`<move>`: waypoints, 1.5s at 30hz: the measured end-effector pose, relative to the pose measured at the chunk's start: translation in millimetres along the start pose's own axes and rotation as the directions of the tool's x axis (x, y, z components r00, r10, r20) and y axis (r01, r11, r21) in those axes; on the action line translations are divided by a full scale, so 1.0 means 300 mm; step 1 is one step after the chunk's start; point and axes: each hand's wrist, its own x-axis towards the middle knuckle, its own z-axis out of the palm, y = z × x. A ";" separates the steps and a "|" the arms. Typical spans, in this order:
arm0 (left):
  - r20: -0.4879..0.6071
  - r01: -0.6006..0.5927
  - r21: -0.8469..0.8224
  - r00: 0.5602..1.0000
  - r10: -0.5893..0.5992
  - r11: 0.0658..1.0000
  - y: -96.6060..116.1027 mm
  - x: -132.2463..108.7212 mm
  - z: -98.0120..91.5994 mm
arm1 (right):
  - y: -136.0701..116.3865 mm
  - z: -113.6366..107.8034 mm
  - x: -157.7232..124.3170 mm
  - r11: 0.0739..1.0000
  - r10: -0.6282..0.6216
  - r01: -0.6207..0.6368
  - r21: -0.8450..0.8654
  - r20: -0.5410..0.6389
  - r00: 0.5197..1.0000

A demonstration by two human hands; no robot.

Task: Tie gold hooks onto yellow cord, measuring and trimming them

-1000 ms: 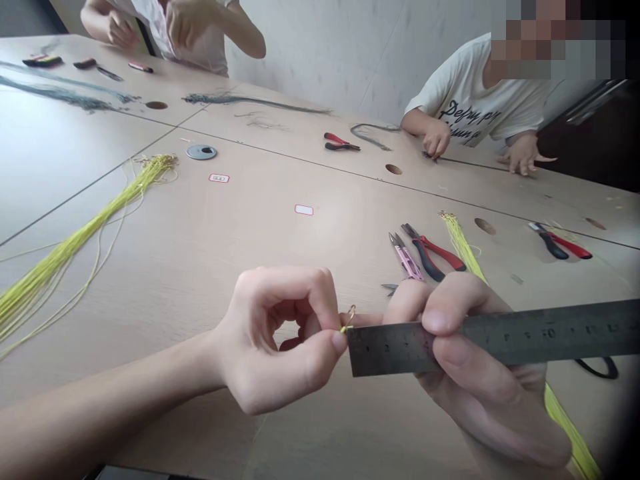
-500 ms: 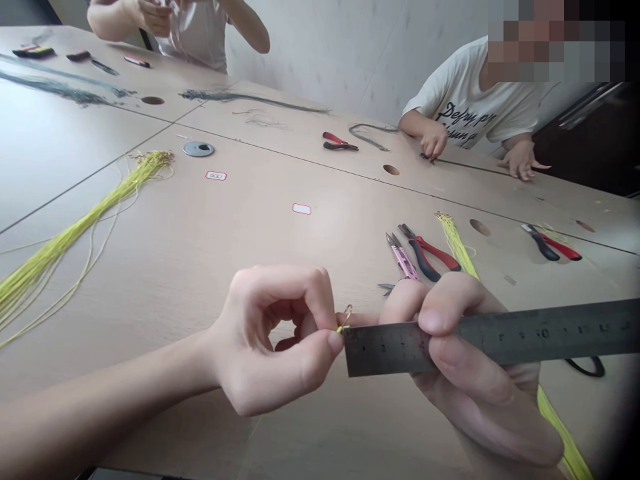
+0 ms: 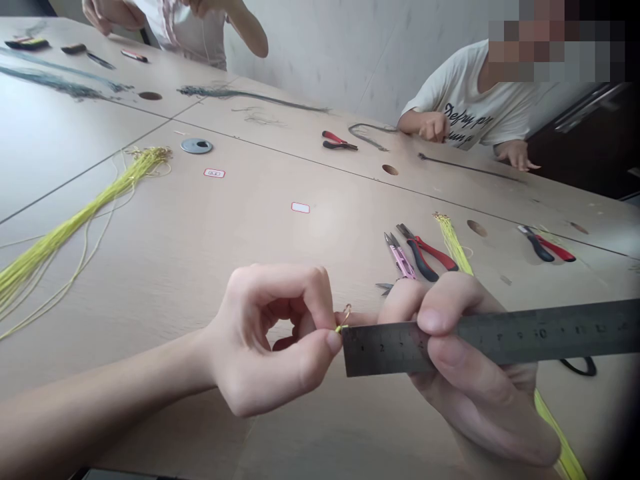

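Steel ruler (image 3: 380,353), head view: clasped between thumb and fingers of the right hand (image 3: 473,370), it extended across the lower right of the frame. At lower centre, the left hand (image 3: 280,340) pinched a yellow cord (image 3: 339,329) with a gold-coloured hook (image 3: 349,309), beside the ruler's end.

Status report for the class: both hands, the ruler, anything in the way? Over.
Right hand gripping metal ruler. Left hand pinching yellow cord at ruler's end, gold hook showing. Pink snips and nearest pliers beyond right hand, not blocking.
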 end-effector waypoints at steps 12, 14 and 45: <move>0.016 -0.004 0.016 1.000 0.003 1.000 0.000 0.001 -0.001 | 0.005 0.006 0.003 1.000 -0.014 0.014 0.021 0.000 1.000; 0.015 0.002 0.008 1.000 -0.002 1.000 0.001 0.001 0.001 | 0.006 0.008 0.001 1.000 -0.010 0.010 0.017 0.003 1.000; 0.004 -0.002 0.024 1.000 0.002 1.000 -0.003 -0.003 0.000 | -0.002 0.002 0.007 0.998 0.006 -0.006 -0.056 0.000 1.000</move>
